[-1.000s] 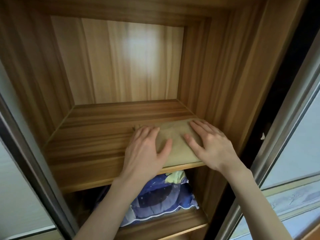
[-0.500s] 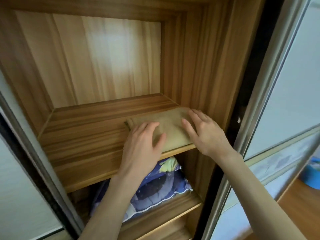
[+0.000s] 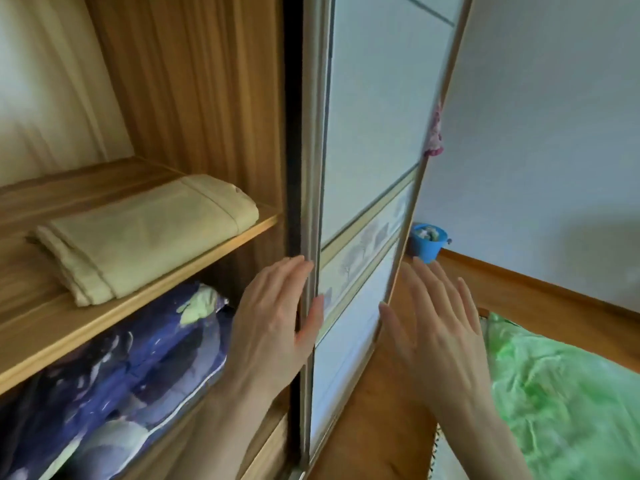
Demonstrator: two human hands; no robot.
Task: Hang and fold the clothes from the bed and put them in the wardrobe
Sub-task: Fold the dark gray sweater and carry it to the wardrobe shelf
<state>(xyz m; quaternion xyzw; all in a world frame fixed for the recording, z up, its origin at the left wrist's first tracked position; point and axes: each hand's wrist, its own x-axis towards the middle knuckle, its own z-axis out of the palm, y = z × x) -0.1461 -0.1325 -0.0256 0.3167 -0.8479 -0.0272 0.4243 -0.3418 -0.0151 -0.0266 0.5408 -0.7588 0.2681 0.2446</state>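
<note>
Wooden shelves fill the left side of your view, and I take the sliding door [image 3: 363, 168] of the wardrobe as the landmark for all places. Left of the door, on the upper shelf [image 3: 104, 317], lies the folded beige garment [image 3: 138, 240], close to the front edge and with its right end near the side wall. Under it, on the lower shelf, sits a blue patterned bundle [image 3: 114, 382].

Your left hand [image 3: 273, 323] is just at the door's left frame, fingers straight and holding nothing; I cannot tell for sure if it touches the metal. Your right hand [image 3: 436, 327] is at the door's right edge, also with straight fingers and nothing in it. Right of the door you see the green bedding [image 3: 561, 403] on the bed, and behind the door a blue bucket [image 3: 427, 242] on the floor.

I think the risks are these: if the door slides, the left fingers may be pinched between frame and cabinet wall. The garment sits near the edge, so a careless sleeve may pull it down.
</note>
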